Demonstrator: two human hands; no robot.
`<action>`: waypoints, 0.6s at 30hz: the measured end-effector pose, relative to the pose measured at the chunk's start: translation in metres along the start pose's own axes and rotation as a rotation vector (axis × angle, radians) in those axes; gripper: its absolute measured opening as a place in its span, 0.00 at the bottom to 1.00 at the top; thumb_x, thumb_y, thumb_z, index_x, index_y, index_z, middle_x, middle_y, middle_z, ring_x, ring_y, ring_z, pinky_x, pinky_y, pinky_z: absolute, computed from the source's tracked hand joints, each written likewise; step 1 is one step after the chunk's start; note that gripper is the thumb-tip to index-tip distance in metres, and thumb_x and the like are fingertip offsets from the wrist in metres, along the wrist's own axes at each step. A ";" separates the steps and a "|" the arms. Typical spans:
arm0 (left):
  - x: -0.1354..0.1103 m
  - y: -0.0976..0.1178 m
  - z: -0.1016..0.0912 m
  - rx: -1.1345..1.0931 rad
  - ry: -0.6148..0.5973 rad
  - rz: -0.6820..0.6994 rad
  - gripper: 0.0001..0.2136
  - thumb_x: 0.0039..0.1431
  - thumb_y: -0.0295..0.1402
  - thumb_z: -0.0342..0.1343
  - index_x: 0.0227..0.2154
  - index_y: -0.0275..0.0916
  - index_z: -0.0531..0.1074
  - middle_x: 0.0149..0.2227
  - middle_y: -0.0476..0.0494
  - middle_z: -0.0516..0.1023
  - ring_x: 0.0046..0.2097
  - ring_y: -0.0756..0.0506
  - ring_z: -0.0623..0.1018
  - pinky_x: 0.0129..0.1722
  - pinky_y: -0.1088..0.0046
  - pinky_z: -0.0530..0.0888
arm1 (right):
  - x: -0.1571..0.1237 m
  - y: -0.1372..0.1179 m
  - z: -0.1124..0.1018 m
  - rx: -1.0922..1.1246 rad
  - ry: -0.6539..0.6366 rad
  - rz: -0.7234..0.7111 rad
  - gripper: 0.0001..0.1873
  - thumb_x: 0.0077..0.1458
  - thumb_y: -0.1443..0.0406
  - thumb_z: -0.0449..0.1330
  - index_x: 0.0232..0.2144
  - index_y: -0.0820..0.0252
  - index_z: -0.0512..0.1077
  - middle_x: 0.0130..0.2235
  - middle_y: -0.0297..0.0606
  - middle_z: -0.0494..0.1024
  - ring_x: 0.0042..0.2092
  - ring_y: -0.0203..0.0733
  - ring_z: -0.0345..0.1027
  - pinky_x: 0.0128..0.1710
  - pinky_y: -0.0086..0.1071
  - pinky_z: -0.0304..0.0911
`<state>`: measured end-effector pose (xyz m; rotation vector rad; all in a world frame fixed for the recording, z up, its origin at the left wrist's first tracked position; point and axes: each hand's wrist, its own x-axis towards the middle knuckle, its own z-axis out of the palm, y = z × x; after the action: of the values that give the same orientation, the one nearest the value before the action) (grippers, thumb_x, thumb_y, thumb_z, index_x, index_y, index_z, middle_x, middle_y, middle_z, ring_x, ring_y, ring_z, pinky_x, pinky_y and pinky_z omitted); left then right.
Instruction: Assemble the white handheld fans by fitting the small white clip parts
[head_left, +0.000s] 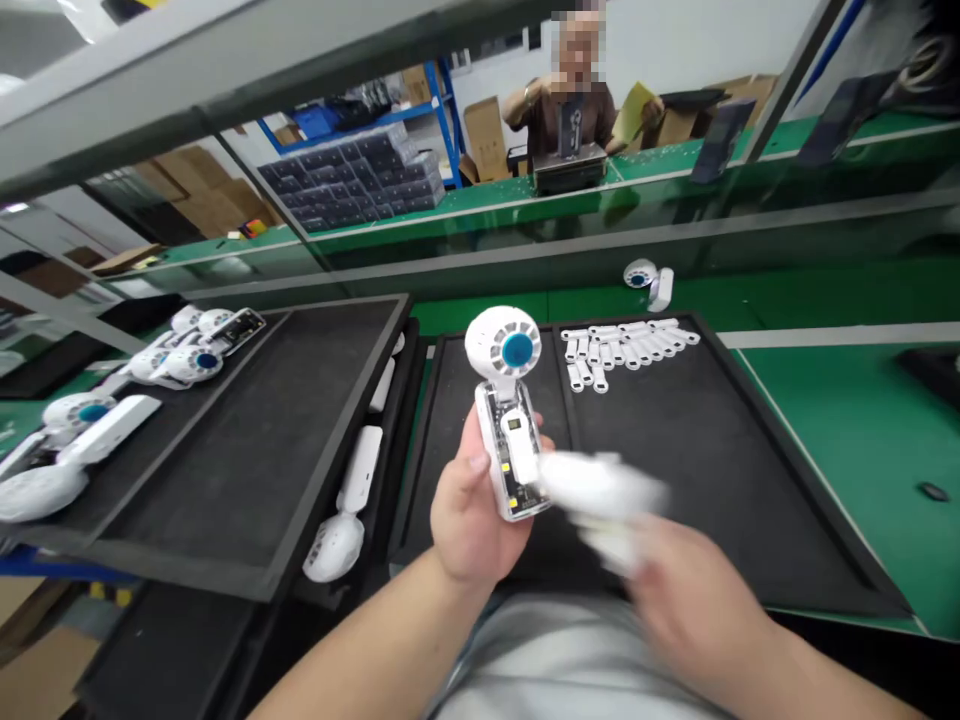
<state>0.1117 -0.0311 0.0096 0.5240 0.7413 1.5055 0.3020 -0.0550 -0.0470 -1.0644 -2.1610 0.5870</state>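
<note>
My left hand [469, 515] is wrapped round the body of a white handheld fan [486, 335], held upright with its blue-centred head at the top. The front of its body is open and shows circuitry. A narrow white piece with a small dark window [523, 455] lies over the circuitry. My right hand [686, 590] is closed on a white object [607, 485], smeared by motion, whose kind I cannot make out. Its left end is at the fan's lower right edge; whether it touches is unclear.
Several small white pieces [630, 345] lie in rows on a black tray [697, 480]. Another fan [651, 280] lies behind it. On the left, a raised black tray [225, 440] bears several fans [196, 362]. A person [574, 110] works at the far bench.
</note>
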 end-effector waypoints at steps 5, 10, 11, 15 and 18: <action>0.011 -0.004 -0.010 0.035 0.117 0.000 0.20 0.41 0.27 0.63 0.41 0.40 0.70 0.40 0.46 0.72 0.35 0.48 0.73 0.31 0.71 0.72 | -0.003 0.025 -0.009 -0.157 -0.085 -0.079 0.15 0.68 0.66 0.44 0.28 0.54 0.59 0.23 0.30 0.69 0.22 0.37 0.65 0.23 0.30 0.54; 0.016 -0.006 -0.015 0.118 0.121 -0.019 0.22 0.40 0.23 0.61 0.42 0.40 0.70 0.45 0.44 0.75 0.35 0.48 0.76 0.31 0.71 0.75 | -0.006 0.090 -0.016 -0.550 -0.052 0.098 0.17 0.68 0.59 0.47 0.26 0.54 0.61 0.23 0.34 0.70 0.24 0.43 0.67 0.24 0.34 0.51; 0.021 -0.007 -0.015 0.157 0.142 -0.038 0.21 0.42 0.26 0.62 0.43 0.40 0.69 0.47 0.42 0.75 0.35 0.46 0.77 0.30 0.69 0.76 | -0.005 0.100 -0.014 -0.609 -0.088 0.137 0.16 0.67 0.59 0.48 0.27 0.55 0.62 0.25 0.35 0.71 0.26 0.45 0.69 0.26 0.35 0.52; 0.072 -0.012 -0.012 0.341 0.316 -0.064 0.17 0.50 0.30 0.61 0.43 0.39 0.66 0.43 0.40 0.78 0.30 0.45 0.78 0.25 0.67 0.76 | 0.002 0.111 -0.007 -0.677 -0.228 0.278 0.11 0.65 0.63 0.52 0.31 0.59 0.68 0.31 0.41 0.75 0.34 0.50 0.72 0.31 0.36 0.57; 0.138 -0.006 -0.008 0.383 0.397 -0.016 0.10 0.56 0.28 0.58 0.40 0.37 0.67 0.33 0.45 0.76 0.26 0.49 0.75 0.25 0.72 0.74 | 0.012 0.102 -0.009 -0.601 -0.274 0.353 0.09 0.66 0.63 0.53 0.35 0.61 0.71 0.36 0.44 0.77 0.39 0.50 0.73 0.34 0.36 0.58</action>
<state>0.0991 0.1040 -0.0151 0.5042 1.3566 1.4752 0.3568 0.0136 -0.1011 -1.7992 -2.4790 0.2363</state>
